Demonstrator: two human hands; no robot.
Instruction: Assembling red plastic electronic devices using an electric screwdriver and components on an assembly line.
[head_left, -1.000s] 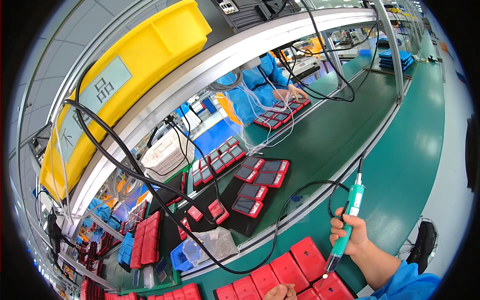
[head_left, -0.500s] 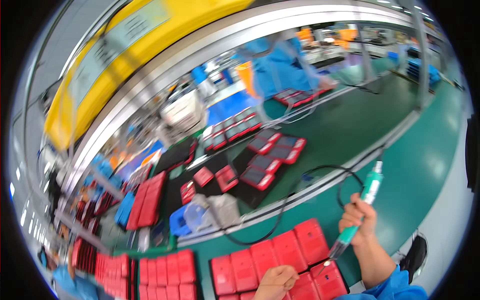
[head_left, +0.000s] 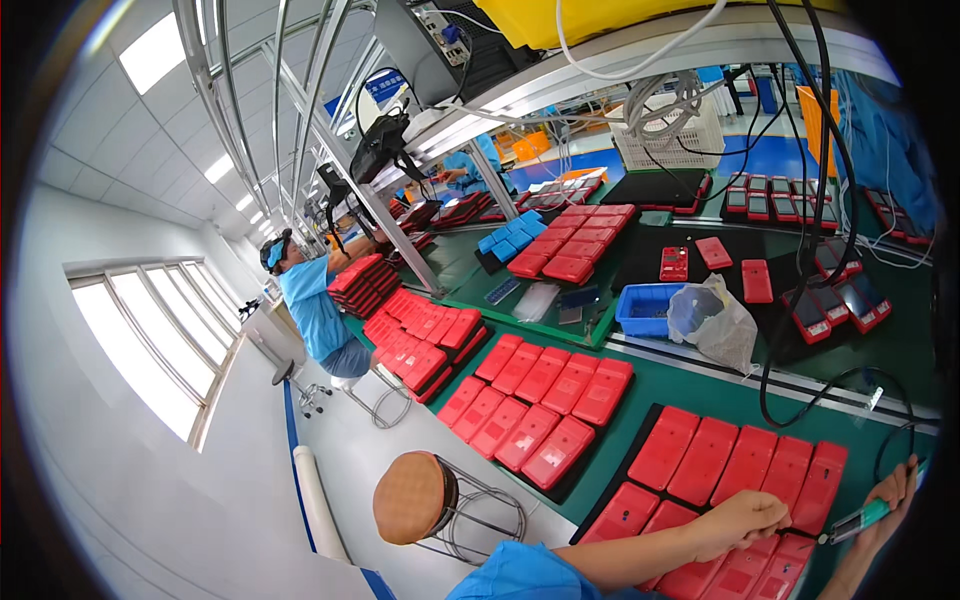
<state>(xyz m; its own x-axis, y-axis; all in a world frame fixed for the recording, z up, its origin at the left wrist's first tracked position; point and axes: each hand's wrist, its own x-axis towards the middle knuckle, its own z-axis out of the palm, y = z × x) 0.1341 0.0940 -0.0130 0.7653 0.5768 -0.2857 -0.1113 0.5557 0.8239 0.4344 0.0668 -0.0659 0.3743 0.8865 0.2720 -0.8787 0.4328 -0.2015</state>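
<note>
My right hand (head_left: 892,496), at the right edge, is wrapped round a green electric screwdriver (head_left: 868,516). Its metal tip points left, close to the red plastic housings (head_left: 751,466). These lie face down in rows on a black mat (head_left: 607,503). Over them hovers my left hand (head_left: 748,518) with its fingers curled and pinched together; whatever is between them is too small or hidden to make out. My left forearm covers part of the nearer row. Small dark holes show in some of the housings.
More red housings (head_left: 520,437) sit in blocks along the green bench. A blue bin (head_left: 643,310) and a clear plastic bag (head_left: 722,325) stand behind. Black cable (head_left: 765,385) loops at right. A round stool (head_left: 413,497) is at left; a person in blue (head_left: 312,300) works farther off.
The view has swung left, bringing the windows, the stool and a co-worker into sight. My right hand still holds the screwdriver; my left stays curled over the housings.
</note>
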